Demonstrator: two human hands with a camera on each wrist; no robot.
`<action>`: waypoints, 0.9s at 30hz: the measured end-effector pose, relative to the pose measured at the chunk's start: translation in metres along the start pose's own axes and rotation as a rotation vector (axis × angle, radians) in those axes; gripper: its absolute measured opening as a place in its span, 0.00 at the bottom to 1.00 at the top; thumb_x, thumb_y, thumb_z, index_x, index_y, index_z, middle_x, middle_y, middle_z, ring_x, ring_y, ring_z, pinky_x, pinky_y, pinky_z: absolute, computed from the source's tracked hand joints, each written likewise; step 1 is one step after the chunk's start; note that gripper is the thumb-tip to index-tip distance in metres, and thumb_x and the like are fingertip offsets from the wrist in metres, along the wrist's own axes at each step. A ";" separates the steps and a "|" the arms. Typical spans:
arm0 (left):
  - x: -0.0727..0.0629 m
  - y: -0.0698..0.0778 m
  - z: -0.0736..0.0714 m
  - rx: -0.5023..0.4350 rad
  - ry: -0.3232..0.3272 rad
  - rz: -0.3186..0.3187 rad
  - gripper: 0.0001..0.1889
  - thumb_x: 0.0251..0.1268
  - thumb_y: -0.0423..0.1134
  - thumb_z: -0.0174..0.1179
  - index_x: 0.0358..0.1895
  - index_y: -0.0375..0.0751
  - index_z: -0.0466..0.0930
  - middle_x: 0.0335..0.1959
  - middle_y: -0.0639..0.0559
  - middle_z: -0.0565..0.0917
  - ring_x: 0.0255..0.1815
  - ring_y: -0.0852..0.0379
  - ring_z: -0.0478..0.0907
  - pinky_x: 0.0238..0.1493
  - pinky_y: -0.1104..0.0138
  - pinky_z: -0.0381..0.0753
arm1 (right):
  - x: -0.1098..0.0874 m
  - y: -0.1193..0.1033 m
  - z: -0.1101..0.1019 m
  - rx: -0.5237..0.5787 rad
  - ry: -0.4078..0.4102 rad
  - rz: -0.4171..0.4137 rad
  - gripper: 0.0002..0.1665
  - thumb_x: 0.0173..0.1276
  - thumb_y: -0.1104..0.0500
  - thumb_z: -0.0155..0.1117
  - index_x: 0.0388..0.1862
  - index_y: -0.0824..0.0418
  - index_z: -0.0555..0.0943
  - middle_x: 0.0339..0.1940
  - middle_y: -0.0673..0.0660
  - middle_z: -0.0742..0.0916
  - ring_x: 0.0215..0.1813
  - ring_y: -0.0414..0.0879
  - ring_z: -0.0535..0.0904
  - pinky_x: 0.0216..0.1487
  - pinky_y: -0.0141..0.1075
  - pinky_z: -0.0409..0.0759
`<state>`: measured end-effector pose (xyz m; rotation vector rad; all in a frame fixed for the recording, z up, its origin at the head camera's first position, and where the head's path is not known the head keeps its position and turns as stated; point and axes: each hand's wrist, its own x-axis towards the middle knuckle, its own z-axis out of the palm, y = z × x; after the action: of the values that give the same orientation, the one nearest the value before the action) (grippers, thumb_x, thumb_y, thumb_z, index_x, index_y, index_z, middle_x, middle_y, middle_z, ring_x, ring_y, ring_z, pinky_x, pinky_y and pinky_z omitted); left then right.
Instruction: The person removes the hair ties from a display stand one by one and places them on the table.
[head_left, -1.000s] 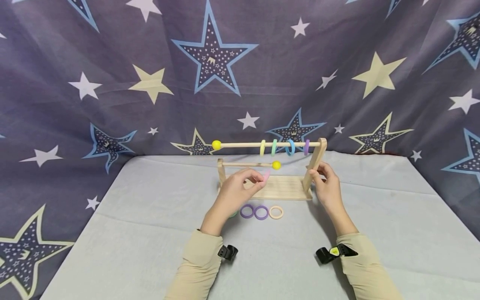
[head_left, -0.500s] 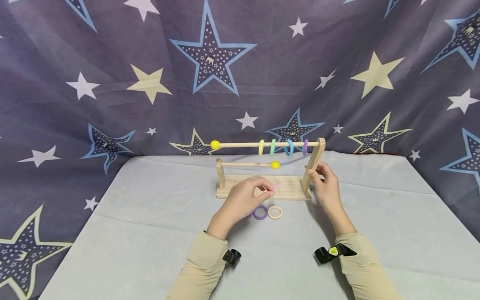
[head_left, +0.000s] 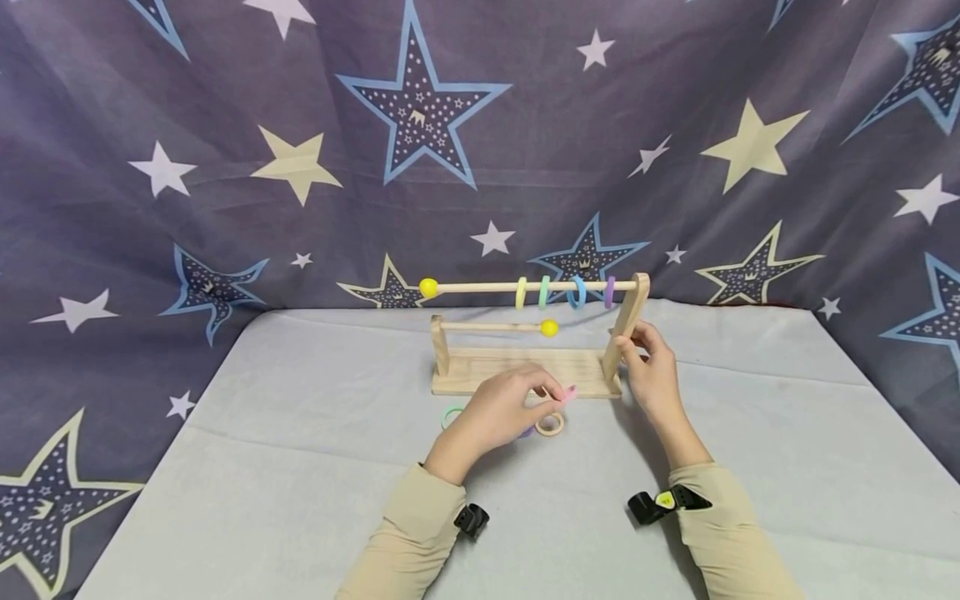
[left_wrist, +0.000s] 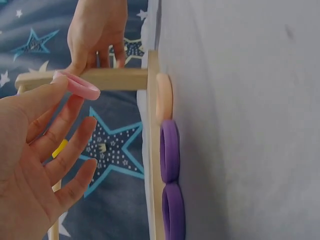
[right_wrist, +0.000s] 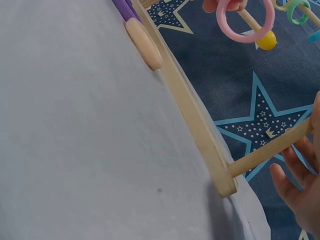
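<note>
My left hand (head_left: 506,410) pinches a pink ring (head_left: 569,393) between thumb and index finger, in front of the wooden stand (head_left: 487,362). The left wrist view has that ring (left_wrist: 84,90) tilted, with the other fingers spread below. My right hand (head_left: 652,379) holds the stand's right upright (head_left: 627,321), thumb at its near side and fingers behind. On the upper rod (head_left: 472,287) hang a yellow ring (head_left: 521,293), a green one, a blue one and a purple one. The lower rod (head_left: 491,327) bears no rings and ends in a yellow ball (head_left: 550,328).
Along the stand's front edge a peach ring (left_wrist: 165,97) and two purple rings (left_wrist: 170,150) lie in a row on the grey cloth (head_left: 300,467). A green ring (head_left: 446,418) lies partly hidden behind my left hand. A star-patterned curtain (head_left: 450,217) hangs behind.
My left hand has moved rightward and toward the near side with the pink ring, from near the lower rod's ball to the stand's front edge. The right hand stays at the upright.
</note>
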<state>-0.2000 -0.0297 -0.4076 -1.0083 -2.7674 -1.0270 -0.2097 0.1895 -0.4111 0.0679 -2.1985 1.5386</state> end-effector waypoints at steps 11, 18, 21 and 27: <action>0.003 0.010 0.017 0.102 -0.032 0.011 0.06 0.69 0.51 0.62 0.41 0.57 0.85 0.41 0.68 0.85 0.45 0.65 0.81 0.47 0.68 0.77 | 0.000 0.000 0.000 0.024 0.003 0.013 0.18 0.72 0.69 0.59 0.57 0.78 0.74 0.48 0.74 0.82 0.42 0.31 0.75 0.43 0.19 0.73; 0.004 0.013 0.023 0.148 -0.039 -0.015 0.04 0.66 0.50 0.65 0.36 0.59 0.86 0.38 0.68 0.85 0.38 0.65 0.80 0.39 0.69 0.76 | 0.000 0.002 0.000 0.008 0.008 0.000 0.18 0.72 0.68 0.59 0.56 0.78 0.74 0.47 0.74 0.83 0.42 0.30 0.75 0.42 0.20 0.73; 0.004 0.013 0.024 0.174 -0.061 -0.024 0.04 0.64 0.50 0.67 0.35 0.59 0.87 0.38 0.68 0.85 0.36 0.66 0.80 0.37 0.70 0.75 | 0.003 0.013 0.002 0.017 0.008 -0.004 0.18 0.72 0.67 0.59 0.56 0.77 0.74 0.48 0.74 0.83 0.43 0.29 0.74 0.42 0.20 0.72; 0.011 0.014 0.026 0.211 -0.112 -0.029 0.02 0.62 0.49 0.69 0.36 0.61 0.87 0.38 0.68 0.84 0.35 0.67 0.78 0.37 0.69 0.76 | 0.011 0.040 0.003 0.025 0.014 0.015 0.19 0.72 0.62 0.60 0.58 0.72 0.76 0.49 0.68 0.84 0.45 0.30 0.75 0.44 0.22 0.73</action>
<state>-0.1961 0.0002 -0.4177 -1.0280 -2.9093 -0.6807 -0.2319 0.2044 -0.4430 0.0480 -2.1735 1.5706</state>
